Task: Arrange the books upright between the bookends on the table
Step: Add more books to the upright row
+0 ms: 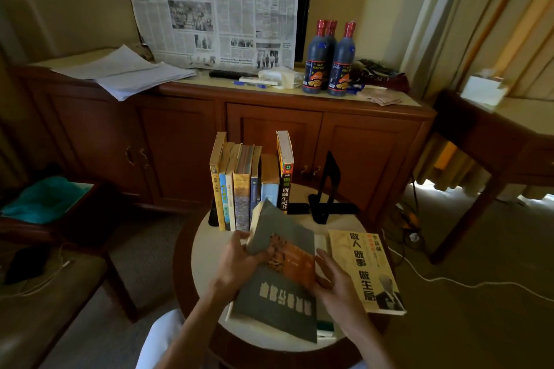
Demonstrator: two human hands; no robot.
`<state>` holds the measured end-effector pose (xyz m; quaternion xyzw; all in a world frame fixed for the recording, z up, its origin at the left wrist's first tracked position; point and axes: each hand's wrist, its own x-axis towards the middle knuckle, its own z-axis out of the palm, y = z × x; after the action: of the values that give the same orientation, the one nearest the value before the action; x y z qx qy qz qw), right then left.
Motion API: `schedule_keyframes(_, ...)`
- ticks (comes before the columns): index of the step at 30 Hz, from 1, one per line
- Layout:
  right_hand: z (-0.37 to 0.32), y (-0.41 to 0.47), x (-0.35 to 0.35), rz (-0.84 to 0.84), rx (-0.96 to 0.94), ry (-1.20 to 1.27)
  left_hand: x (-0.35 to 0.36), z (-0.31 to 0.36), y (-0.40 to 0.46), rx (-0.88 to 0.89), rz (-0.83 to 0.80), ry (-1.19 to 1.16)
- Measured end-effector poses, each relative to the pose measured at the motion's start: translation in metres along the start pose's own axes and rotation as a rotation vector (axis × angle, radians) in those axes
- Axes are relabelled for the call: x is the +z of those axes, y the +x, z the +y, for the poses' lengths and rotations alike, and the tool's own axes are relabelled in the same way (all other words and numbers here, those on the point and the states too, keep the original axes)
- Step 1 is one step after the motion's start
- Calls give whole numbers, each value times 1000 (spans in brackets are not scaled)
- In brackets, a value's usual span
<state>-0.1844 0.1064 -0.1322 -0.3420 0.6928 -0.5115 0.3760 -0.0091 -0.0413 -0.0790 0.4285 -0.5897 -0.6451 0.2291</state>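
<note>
Both hands, left hand (239, 260) and right hand (332, 281), grip a grey book (278, 287) tilted just before the upright row of books (248, 186).

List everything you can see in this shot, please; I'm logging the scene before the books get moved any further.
upright books: seven, yellow, blue and dark spines, back of the round table
grey book: one, grey with an orange picture, raised over the table's front, in both hands
cream book: one, cream-yellow, flat on the table's right
bookend: one seen clearly, black, right of the upright books, apart from them
round table: one, pale top, dark rim
bottles: three, dark with red caps, on the wooden cabinet
wooden cabinet: one, reddish brown, behind the table
newspaper: one, hanging above the cabinet
loose papers: a white pile, cabinet's left
left hand: grips the grey book's left edge
right hand: holds its right edge
</note>
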Motion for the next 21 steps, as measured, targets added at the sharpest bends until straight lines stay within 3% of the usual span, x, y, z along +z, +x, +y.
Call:
schedule_keyframes(2, -1, -6, -1, 37, -27, -75, -1, 14, -6, 64, -40, 28)
schedule_keyframes(4, -1, -15, -7, 67, -158, -422, -6, 30, -12, 97, -75, 54)
schedule_keyframes(6, -2, -24, -12, 70, -417, -903, -11, 46, -16, 45, -97, -17)
schedule_keyframes(8, -11, -33, -14, 154, -681, -1064, -17, 61, -18, -56, -148, -73)
schedule_keyframes(10, -25, -39, -14, 227, -790, -1011, -18, 74, -13, -153, -243, 5)
schedule_keyframes(13, -34, -44, -13, 206, -1013, -973, -15, 82, 4, -231, -277, 186)
schedule_keyframes(16, -34, -41, -20, 252, -1091, -879, -13, 81, 14, -201, -316, -13)
schedule_keyframes(18, -35, -35, -18, 286, -934, -628, -10, 72, 17, -163, -375, -263)
schedule_keyframes(19, -38, -32, -15, 343, -831, -521, -6, 67, 21, -140, -400, -243)
schedule_keyframes(21, -47, -21, -11, 497, -634, -369, 10, 50, 30, -108, -340, 104)
